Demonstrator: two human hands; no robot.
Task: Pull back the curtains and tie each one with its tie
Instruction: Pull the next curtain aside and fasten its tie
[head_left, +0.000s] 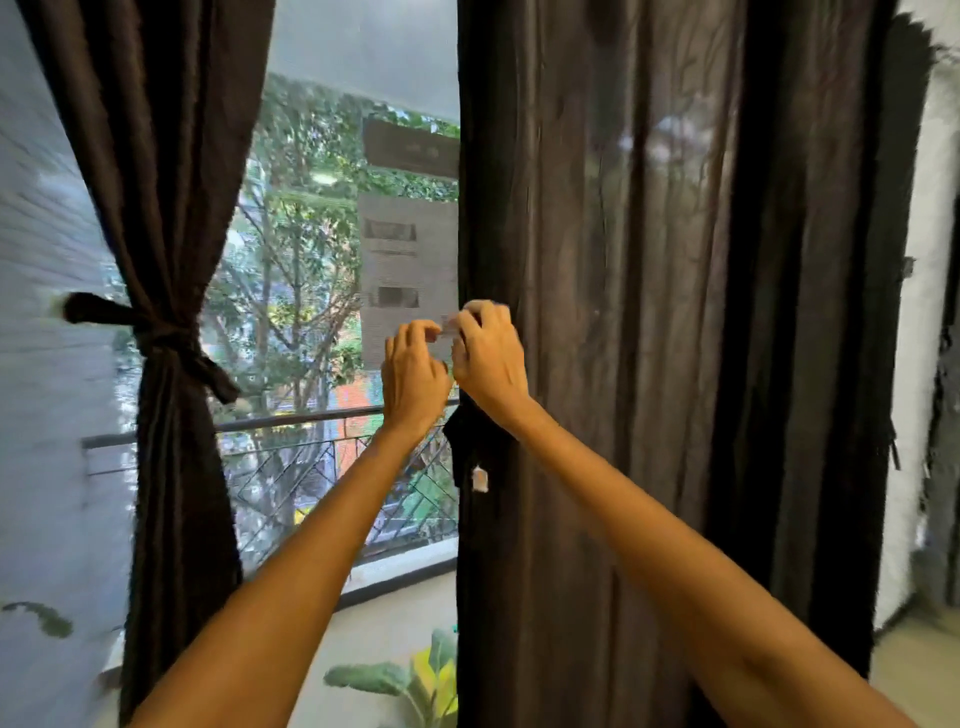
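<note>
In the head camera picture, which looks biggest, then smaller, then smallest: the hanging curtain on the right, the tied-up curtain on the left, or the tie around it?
1. Right curtain, hanging loose.
2. Left curtain, bunched narrow.
3. Tie around it, smallest by far.

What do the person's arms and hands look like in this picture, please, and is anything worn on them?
Both arms are bare as far as the view shows: no sleeves, and no watch or bracelet at either wrist. The left hand and the right hand wear no gloves, and I can see no rings on the fingers, though motion blur makes small details there hard to judge.
</note>
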